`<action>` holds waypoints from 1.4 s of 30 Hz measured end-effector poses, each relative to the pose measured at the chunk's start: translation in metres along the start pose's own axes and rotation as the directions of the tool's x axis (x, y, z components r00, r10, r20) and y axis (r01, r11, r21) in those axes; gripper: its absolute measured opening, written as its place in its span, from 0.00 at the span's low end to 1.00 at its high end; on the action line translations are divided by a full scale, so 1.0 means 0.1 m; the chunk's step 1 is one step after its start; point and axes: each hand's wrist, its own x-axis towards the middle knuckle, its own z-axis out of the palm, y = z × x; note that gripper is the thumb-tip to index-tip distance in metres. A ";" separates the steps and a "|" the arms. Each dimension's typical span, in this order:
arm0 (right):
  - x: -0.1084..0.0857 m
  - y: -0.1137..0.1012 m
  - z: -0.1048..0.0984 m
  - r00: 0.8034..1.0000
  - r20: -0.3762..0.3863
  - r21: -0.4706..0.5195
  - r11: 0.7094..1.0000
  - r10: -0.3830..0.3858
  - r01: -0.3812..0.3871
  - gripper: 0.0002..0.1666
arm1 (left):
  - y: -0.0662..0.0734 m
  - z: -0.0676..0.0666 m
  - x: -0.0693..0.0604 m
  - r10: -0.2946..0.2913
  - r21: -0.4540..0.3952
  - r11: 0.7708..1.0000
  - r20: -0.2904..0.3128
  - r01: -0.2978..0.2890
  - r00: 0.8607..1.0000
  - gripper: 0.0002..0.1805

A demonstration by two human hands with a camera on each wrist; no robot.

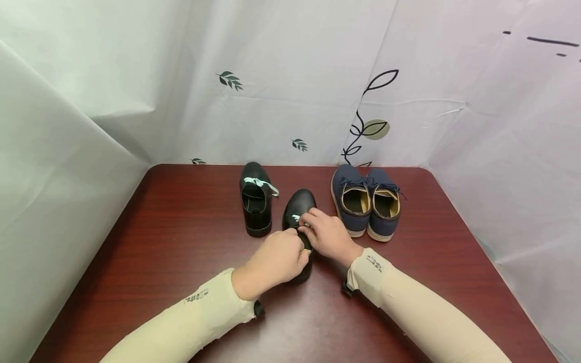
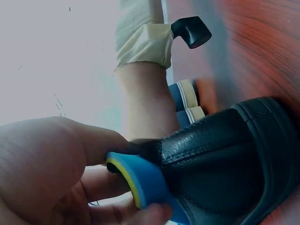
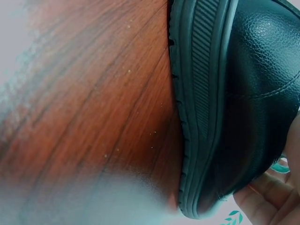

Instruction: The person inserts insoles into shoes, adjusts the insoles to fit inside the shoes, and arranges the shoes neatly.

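A black leather shoe [image 1: 298, 202] with white laces stands on the table between the two hands, toe pointing away. My left hand [image 1: 275, 255], fingers curled, is over the shoe's opening. In the left wrist view it grips a bendy blue strip [image 2: 149, 180] with a yellow edge that comes out of the opening; what the strip belongs to is hidden. My right hand [image 1: 330, 236] holds the shoe near the laces, and in the right wrist view its fingers [image 3: 265, 201] lie against the upper. The hands cover most of the shoe's opening.
Another black shoe [image 1: 257, 222] with a white lace [image 1: 259, 182] hanging to its right stands at the left back. Two navy shoes [image 1: 358, 222] with pale soles sit side by side at the right. White patterned sheeting [image 1: 272, 116] surrounds the reddish-brown table [image 1: 181, 227].
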 end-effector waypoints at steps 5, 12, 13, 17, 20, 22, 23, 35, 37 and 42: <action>-0.01 0.01 -0.01 1.000 -0.008 -0.001 1.000 0.005 -0.005 0.04 | -0.02 0.05 0.07 0.005 -0.031 0.999 0.001 -0.005 1.000 0.20; -0.01 0.00 0.02 1.000 0.012 0.006 1.000 0.017 -0.017 0.02 | -0.09 0.21 0.19 0.044 0.047 0.998 -0.079 -0.040 0.996 0.14; -0.01 0.00 0.02 1.000 0.015 0.006 1.000 0.015 -0.015 0.02 | -0.11 0.23 0.19 0.046 0.054 0.998 -0.088 -0.041 0.995 0.13; -0.01 0.00 0.02 1.000 0.014 0.007 1.000 0.014 -0.014 0.02 | -0.12 0.27 0.20 0.053 0.056 0.997 -0.103 -0.047 0.993 0.14; 0.00 -0.01 0.00 1.000 0.012 0.009 1.000 0.022 -0.022 0.02 | -0.12 0.28 0.19 0.048 0.048 0.998 -0.110 -0.042 0.993 0.15; 0.00 -0.01 0.00 0.999 0.019 0.012 1.000 0.027 -0.027 0.03 | -0.11 0.28 0.17 0.033 0.057 0.998 -0.116 -0.026 0.993 0.16; 0.00 -0.01 0.00 0.999 0.023 0.015 0.999 0.029 -0.029 0.03 | -0.11 0.29 0.15 0.029 0.066 0.998 -0.119 -0.021 0.992 0.16; -0.02 0.00 -0.03 0.999 0.030 0.012 0.999 0.038 -0.038 0.04 | -0.09 0.27 -0.10 0.058 0.131 0.989 0.094 -0.070 0.994 0.35; -0.02 0.00 -0.03 0.999 0.033 0.010 0.999 0.038 -0.038 0.04 | -0.11 0.29 -0.12 0.058 0.122 0.990 0.120 -0.072 0.991 0.34; -0.02 0.00 -0.01 0.999 0.036 0.016 0.999 0.036 -0.037 0.05 | -0.16 0.34 -0.13 0.114 0.115 0.985 0.119 -0.128 0.986 0.23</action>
